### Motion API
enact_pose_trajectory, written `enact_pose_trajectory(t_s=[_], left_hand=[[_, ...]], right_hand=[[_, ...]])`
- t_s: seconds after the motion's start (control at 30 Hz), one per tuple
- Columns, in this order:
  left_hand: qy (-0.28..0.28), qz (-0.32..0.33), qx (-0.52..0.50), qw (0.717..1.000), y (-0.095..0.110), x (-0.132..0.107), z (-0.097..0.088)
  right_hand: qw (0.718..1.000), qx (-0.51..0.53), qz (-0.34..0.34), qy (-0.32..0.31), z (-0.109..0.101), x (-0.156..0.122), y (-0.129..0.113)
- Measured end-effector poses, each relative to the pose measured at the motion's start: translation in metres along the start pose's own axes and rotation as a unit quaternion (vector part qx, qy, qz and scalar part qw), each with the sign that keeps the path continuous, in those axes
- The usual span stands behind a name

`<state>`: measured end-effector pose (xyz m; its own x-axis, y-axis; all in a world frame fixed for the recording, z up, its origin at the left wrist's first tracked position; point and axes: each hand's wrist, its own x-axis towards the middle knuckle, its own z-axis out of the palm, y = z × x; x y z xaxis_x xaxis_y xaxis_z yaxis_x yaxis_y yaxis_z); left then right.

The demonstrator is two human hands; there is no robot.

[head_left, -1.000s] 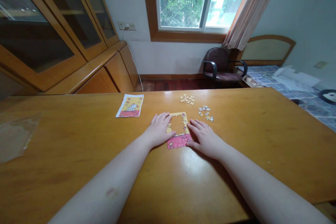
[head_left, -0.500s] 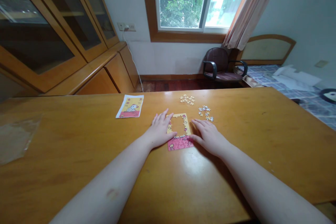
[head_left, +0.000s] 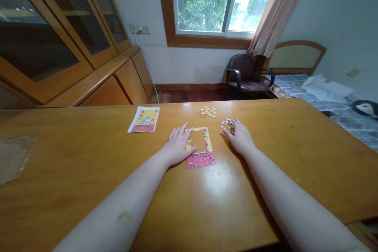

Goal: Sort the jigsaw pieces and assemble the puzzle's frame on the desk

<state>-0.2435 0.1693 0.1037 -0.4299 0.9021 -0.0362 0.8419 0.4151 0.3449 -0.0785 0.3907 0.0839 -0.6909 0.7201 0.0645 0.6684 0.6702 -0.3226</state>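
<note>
A small jigsaw frame (head_left: 201,158), yellow along its sides and pink at the bottom with a bare middle, lies flat on the wooden table (head_left: 88,157). My left hand (head_left: 177,145) rests flat on its left edge, fingers spread, thumb on the pink part. My right hand (head_left: 239,137) is to the right of the frame, its fingertips on a small pile of loose pieces (head_left: 226,123), fingers apart. Another pile of loose pieces (head_left: 208,111) lies farther back.
A picture card (head_left: 143,119) with the same yellow and pink design lies to the left. A clear plastic bag (head_left: 14,153) sits at the table's left end. Behind the table are a dark armchair (head_left: 245,73), wooden cabinets (head_left: 73,35), a window and a bed.
My right hand has left the frame's right edge and moved back and to the right onto the nearer pile of loose pieces. My left hand has stayed on the frame.
</note>
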Motion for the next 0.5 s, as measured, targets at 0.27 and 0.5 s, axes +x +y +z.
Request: enact_pose_trajectory(t_s=[0.27, 0.5], left_hand=[[-0.008, -0.002, 0.002, 1.000, 0.001, 0.000, -0.001], [-0.012, 0.001, 0.007, 1.000, 0.002, 0.000, -0.001]], right_hand=[[0.997, -0.069, -0.026, 0.003, 0.006, 0.019, -0.010], [0.976, -0.114, -0.163, -0.086, 0.003, 0.034, -0.013]])
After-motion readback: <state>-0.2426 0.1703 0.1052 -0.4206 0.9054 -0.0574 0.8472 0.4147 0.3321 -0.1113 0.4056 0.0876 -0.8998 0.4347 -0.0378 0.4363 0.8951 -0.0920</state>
